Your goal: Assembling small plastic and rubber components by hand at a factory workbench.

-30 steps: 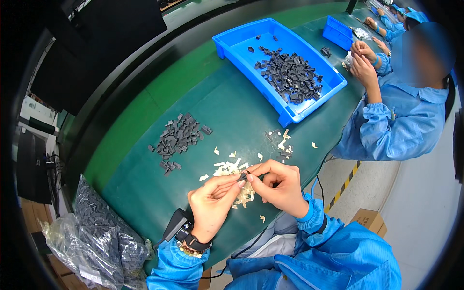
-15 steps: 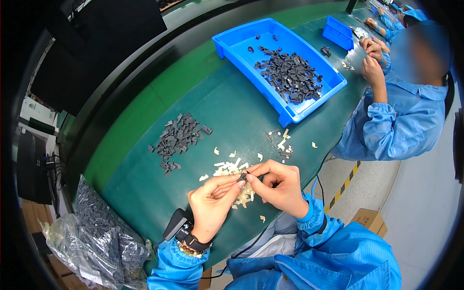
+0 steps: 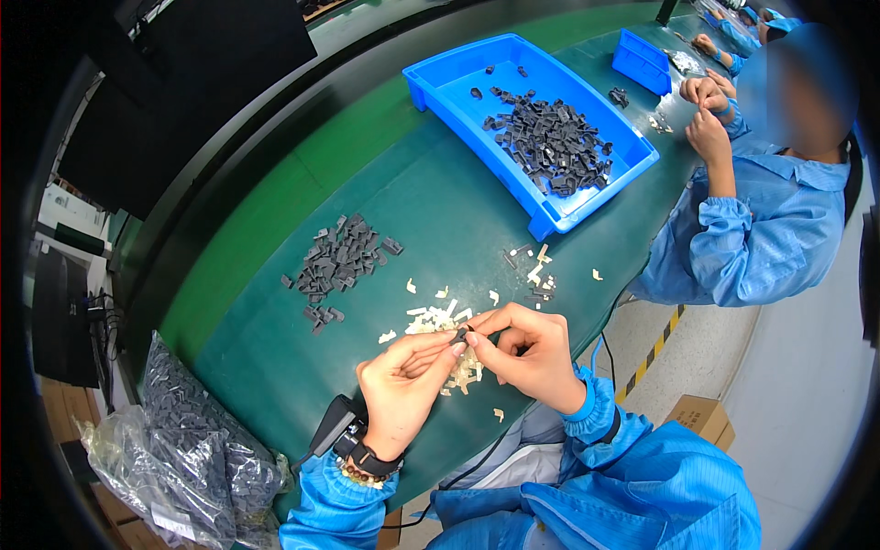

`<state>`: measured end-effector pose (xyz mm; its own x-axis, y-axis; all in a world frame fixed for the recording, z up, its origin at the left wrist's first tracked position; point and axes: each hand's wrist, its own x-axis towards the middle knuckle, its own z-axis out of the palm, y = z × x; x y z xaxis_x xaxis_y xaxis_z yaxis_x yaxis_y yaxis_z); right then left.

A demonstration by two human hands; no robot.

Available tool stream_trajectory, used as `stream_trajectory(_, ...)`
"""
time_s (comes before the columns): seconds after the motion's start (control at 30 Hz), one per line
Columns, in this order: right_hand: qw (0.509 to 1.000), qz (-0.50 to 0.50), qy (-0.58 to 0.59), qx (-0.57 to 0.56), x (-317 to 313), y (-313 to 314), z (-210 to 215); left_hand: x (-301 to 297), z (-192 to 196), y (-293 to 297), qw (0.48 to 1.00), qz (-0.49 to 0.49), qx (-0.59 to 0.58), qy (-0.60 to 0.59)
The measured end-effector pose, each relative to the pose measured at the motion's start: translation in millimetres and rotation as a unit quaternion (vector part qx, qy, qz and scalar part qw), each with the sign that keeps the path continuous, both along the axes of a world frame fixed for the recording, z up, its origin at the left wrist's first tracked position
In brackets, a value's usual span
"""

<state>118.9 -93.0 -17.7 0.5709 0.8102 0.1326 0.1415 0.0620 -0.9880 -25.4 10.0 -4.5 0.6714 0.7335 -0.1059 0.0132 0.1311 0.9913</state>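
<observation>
A tiny dark piece (image 3: 463, 335) sits between the fingertips of both hands, just above the near edge of the green surface (image 3: 440, 211). The left hand (image 3: 403, 390) pinches it from one side, and its grip is closed on the piece. The right hand (image 3: 530, 353) pinches it from the other side, fingers pressed together on it too. Under the hands lies a little heap of pale bits (image 3: 440, 325). A pile of dark pieces (image 3: 337, 264) rests farther left. A blue tray (image 3: 541, 128) with more dark pieces sits farther back. Another person in a blue coat (image 3: 761, 220) works beside it. Clear bags of dark parts (image 3: 183, 449) lie at the lower left.
</observation>
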Motion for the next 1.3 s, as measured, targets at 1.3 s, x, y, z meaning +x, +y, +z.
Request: stream_trajectory(1.3, 0.983, 0.105, 0.044, 0.144, 10.5, -8.8, -10.5, -11.8, -1.9, 16.4, 0.967, -0.117, -0.195, -0.113)
